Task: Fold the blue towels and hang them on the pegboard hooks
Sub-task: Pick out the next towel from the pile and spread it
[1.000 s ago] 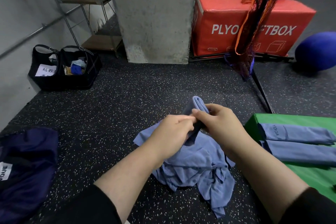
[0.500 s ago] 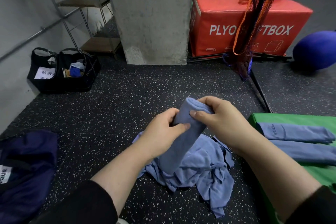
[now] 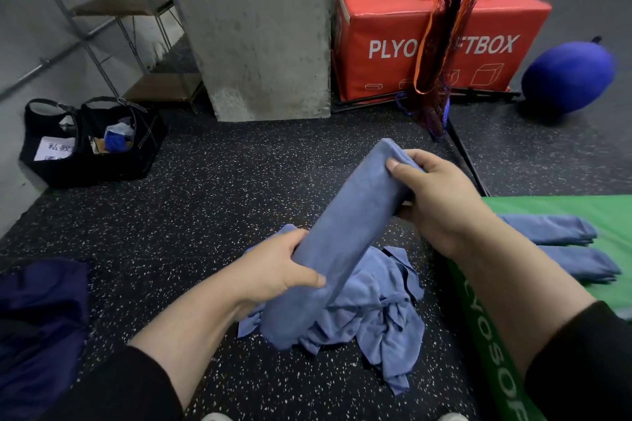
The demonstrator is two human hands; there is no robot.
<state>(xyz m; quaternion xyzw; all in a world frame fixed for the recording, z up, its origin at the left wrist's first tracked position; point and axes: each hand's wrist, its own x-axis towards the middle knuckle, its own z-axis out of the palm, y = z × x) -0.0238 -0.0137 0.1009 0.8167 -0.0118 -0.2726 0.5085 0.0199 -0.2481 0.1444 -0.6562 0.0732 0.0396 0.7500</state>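
Head-worn view, down over hands [image 3: 441, 202]

A speckled black rubber floor [image 3: 219, 208] carries a heap of unfolded blue towels [image 3: 376, 311] directly beneath the two-handed grip, with a dark navy cloth [image 3: 37, 318] well to its left. To the right of the grip, a green plyo box [image 3: 496, 335] bears two folded blue towels [image 3: 561, 243]; beyond it stand black bags [image 3: 89, 143], a concrete pillar [image 3: 260, 31], a red plyo box [image 3: 441, 31] and a blue ball [image 3: 567, 75].
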